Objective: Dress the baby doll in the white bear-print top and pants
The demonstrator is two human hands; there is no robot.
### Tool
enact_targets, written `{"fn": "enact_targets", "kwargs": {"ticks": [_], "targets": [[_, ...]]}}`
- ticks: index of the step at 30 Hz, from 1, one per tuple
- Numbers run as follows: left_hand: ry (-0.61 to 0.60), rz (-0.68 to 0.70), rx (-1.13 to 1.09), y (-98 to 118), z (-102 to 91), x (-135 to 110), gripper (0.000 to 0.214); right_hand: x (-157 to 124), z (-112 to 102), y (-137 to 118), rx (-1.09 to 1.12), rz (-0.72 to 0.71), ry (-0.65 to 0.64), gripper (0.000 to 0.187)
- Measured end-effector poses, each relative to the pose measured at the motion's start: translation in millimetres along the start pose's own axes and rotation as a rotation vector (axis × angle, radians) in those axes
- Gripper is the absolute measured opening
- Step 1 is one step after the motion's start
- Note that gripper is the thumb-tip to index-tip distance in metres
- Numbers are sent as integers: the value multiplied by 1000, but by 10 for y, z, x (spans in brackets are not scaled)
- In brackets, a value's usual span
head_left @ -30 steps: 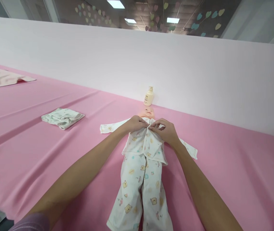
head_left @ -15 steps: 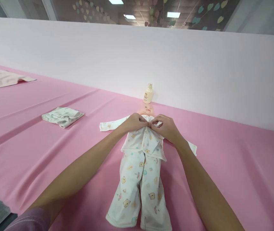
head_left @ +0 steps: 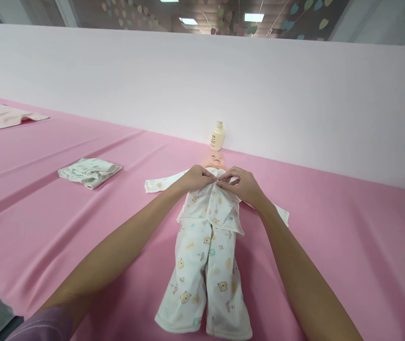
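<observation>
A baby doll (head_left: 217, 161) lies on its back, head toward the wall. It wears a white pajama top (head_left: 202, 203) with a bear print and matching pajama pants (head_left: 188, 274). Both my hands meet at the upper chest of the top. The fingers of my left hand (head_left: 198, 179) pinch the front edge of the fabric. Facing it, my right hand (head_left: 243, 185) grips the other side of the same opening between thumb and fingers. Any fastener at the fingertips is too small to make out. Lower down, the front edges of the top lie together.
A cream pump bottle (head_left: 217, 137) stands behind the doll's head by the white wall (head_left: 294, 104). To the left lies a folded printed cloth (head_left: 90, 173) on the pink sheet (head_left: 117, 142). A pale pink mat (head_left: 10, 117) with items on it is at far left.
Both hands stay at the top's upper chest, with the fingertips shifted slightly. The whole view has moved a little; the doll and other things lie as before.
</observation>
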State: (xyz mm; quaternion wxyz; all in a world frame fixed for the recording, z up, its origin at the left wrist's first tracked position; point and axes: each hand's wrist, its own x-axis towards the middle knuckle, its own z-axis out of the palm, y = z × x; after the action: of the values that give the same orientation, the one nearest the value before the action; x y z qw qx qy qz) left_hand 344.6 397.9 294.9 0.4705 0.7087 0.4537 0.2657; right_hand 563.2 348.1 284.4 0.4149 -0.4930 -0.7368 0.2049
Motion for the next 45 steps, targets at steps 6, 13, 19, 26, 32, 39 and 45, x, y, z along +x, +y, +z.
{"fn": "enact_targets", "kwargs": {"ticks": [6,13,19,26,32,39,45], "targets": [[-43,-106,-186,69,-91,-19,26,-8,183,29,27,-15,164,35],[-74,-108,-195,135,-128,-85,24,-21,307,30,-160,-150,253,24],[-52,-19,-21,101,-108,-99,29,-50,336,-31,-305,-157,274,12],[47,46,68,74,-131,-155,29,-62,365,-107,-365,-163,257,7],[-7,-16,-47,67,-163,-134,26,-33,351,-31,-279,-140,254,6],[-59,-67,-192,59,-159,-96,23,-9,322,33,-217,-150,232,15],[-132,-73,-265,8,-171,-60,25,-18,332,35,-247,-200,243,14]]}}
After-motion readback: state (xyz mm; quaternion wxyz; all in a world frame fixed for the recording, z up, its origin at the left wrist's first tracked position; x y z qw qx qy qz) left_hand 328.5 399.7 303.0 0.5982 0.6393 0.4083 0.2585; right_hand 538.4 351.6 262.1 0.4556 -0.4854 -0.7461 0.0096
